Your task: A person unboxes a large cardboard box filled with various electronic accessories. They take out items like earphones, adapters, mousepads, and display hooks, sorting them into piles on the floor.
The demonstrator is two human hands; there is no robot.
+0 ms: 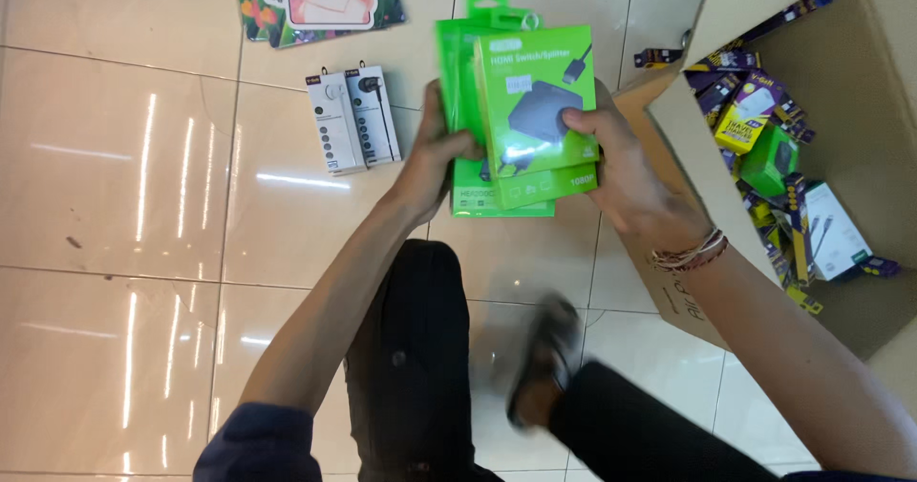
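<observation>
Both my hands hold a stack of bright green retail boxes, each picturing a small dark adapter. My left hand grips the stack's left edge, fingers curled behind it. On the right side, my right hand has its thumb pressed on the front of the top box. The stack hovers above the tiled floor, just left of a big cardboard carton.
The open carton holds several small packaged accessories in purple, yellow, green and white. Two earphone packs, one white and one black, lie on the floor to the left. A cartoon-printed mat lies beyond them. My legs and a sandal are below.
</observation>
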